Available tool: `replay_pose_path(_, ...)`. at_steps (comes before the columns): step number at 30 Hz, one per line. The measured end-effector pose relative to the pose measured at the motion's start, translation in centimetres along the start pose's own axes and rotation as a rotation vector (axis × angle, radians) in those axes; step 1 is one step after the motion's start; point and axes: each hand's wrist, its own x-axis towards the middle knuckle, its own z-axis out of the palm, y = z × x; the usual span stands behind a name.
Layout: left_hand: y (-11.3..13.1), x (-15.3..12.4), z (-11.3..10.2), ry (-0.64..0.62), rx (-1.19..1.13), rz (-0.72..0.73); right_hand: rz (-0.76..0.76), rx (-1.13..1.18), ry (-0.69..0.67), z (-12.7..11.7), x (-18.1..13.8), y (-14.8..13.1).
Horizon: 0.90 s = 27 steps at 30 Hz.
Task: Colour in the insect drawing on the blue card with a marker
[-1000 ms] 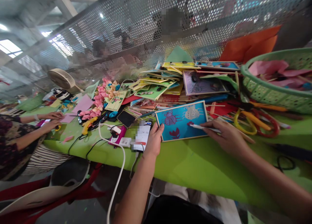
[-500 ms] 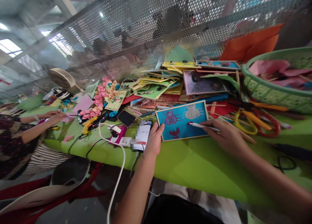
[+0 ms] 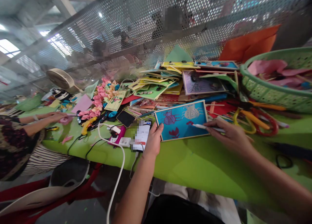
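Observation:
A blue picture board (image 3: 182, 120) with a wooden frame lies on the green table (image 3: 200, 165); it shows beetle figures and red shapes. My left hand (image 3: 153, 140) holds its left edge, thumb on the frame and fingers curled. My right hand (image 3: 231, 136) is closed round a thin white tool (image 3: 203, 127) whose tip rests on the board beside a small red shape. A phone (image 3: 141, 136) with a lit screen lies just left of my left hand.
Behind the board lies a heap of coloured craft boards (image 3: 170, 84), with yellow and red scissors (image 3: 253, 120) and a green basket (image 3: 275, 78) at the right. White cables (image 3: 117, 172) hang off the table's edge. Another person's hands (image 3: 55, 117) work at the far left by a fan (image 3: 60, 79).
My right hand has slid the white tool's tip slightly right across the board. The other person's hands at the left have shifted a little.

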Motion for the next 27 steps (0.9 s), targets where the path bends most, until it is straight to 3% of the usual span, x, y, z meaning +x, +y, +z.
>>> replay_pose_path(13,0.0,0.1,0.1,-0.002,0.030,0.009,-0.103,-0.101,-0.003,0.6,-0.2,1.0)
replay_pose_path(27,-0.1,0.0,-0.1,-0.011,0.012,0.003,-0.039,-0.080,0.003,0.5,-0.3,1.2)
